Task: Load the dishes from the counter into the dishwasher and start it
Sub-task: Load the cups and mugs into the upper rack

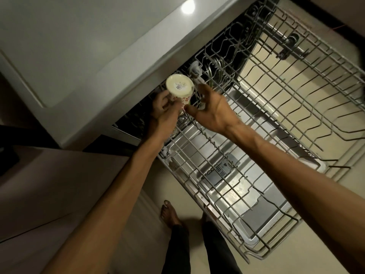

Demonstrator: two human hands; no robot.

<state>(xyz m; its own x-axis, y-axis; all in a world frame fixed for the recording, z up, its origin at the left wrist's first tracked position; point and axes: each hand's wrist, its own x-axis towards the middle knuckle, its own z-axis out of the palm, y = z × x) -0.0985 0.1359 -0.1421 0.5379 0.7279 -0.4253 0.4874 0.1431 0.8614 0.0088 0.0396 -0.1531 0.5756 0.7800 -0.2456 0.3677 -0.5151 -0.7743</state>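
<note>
A cream cup [180, 88] with red and green marks is held upside down, its base with a barcode sticker facing me. My left hand [165, 107] grips its side at the back left corner of the pulled-out upper wire rack [296, 99]. Beside the cup on the right, my right hand [213, 109] has its fingers spread; its thumb is near the cup's lower part, and I cannot tell whether it touches. The lower wire rack [227, 186] is also pulled out over the open dishwasher door [245, 196].
The white counter [79, 46] overhangs the dishwasher at upper left. A wooden cabinet front [49, 194] fills the lower left. My bare foot [169, 212] and dark trouser legs stand on the pale floor beside the door. Some metal items sit deep inside the tub.
</note>
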